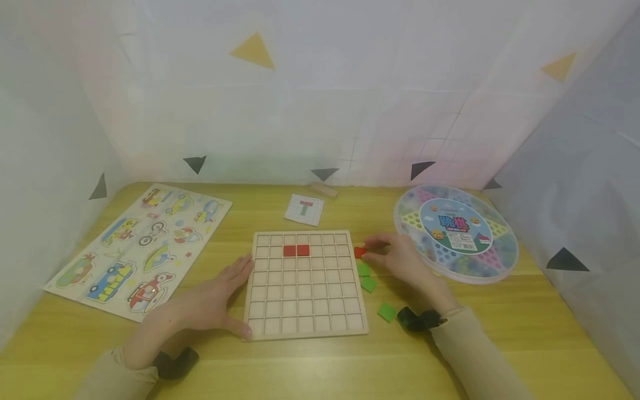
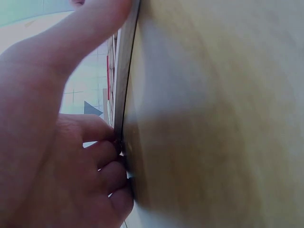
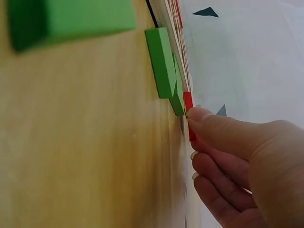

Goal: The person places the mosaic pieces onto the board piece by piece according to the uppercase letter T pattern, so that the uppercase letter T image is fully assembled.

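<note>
A square wooden grid board (image 1: 306, 286) lies on the table with two red tiles (image 1: 296, 250) side by side in its second row. My left hand (image 1: 210, 297) rests along the board's left edge, thumb at the near corner and fingers spread further up. Beyond the board's right edge, my right hand (image 1: 397, 258) pinches a red tile (image 3: 190, 114) between thumb and fingers. Just below that tile are two green tiles (image 1: 363, 270), touching or nearly so. Another green tile (image 1: 386, 312) lies nearer my right wrist.
Behind the board sits a small card (image 1: 304, 209) printed with a red and green T pattern, beside a wooden piece (image 1: 324, 190). A vehicle puzzle board (image 1: 145, 244) occupies the left side. On the right is a round Chinese checkers box (image 1: 456, 233). Patterned sheets surround the table (image 1: 310, 369).
</note>
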Demonstrator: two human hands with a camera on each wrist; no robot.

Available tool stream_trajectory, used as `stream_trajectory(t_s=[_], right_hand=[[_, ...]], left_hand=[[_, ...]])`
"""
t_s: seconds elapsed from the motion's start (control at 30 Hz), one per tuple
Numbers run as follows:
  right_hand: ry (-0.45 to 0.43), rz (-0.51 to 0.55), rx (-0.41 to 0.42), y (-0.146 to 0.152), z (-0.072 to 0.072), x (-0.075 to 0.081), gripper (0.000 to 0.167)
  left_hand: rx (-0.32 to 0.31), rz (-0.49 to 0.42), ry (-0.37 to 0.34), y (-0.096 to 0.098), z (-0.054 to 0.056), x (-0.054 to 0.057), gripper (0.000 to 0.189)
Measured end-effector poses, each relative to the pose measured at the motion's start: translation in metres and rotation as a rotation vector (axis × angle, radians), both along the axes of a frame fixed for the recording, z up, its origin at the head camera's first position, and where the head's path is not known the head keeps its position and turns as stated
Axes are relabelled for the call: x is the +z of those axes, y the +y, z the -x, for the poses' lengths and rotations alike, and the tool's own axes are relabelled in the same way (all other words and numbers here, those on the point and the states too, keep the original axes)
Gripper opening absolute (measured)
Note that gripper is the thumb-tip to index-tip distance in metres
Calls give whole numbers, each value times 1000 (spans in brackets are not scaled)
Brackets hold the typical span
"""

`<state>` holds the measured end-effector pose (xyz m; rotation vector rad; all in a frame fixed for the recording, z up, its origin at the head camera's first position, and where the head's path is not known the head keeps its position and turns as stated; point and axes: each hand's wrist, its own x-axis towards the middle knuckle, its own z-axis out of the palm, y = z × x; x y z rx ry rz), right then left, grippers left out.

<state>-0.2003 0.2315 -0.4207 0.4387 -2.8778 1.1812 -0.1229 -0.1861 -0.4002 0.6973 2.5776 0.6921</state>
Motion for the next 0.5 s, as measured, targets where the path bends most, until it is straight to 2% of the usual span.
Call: stream_trajectory(t_s=[0.13, 0.5], right_hand=[[-28, 10, -10, 0, 0, 3, 35], [65, -62, -28, -5, 0, 24, 28]], left_hand=[[5, 1, -4, 0, 0, 1, 134], [14, -11, -18, 1, 0, 1, 134]])
